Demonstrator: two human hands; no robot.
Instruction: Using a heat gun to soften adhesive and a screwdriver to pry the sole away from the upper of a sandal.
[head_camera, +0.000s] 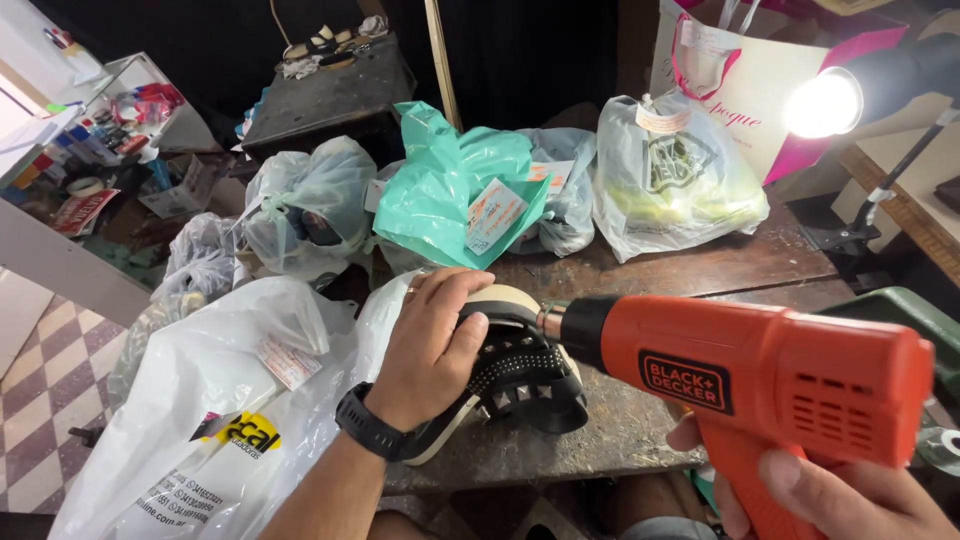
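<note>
My left hand, with a black watch at the wrist, presses down on a sandal with a pale sole and black studded straps, holding it on the worn wooden workbench. My right hand grips the handle of an orange heat gun. The gun's metal nozzle points left and sits right at the sandal's upper edge, close to my left fingers.
Tied plastic bags crowd the bench: a green one, clear ones, one with yellow contents, and a large white bag at my left. A lit desk lamp shines at right. A dark cabinet stands behind.
</note>
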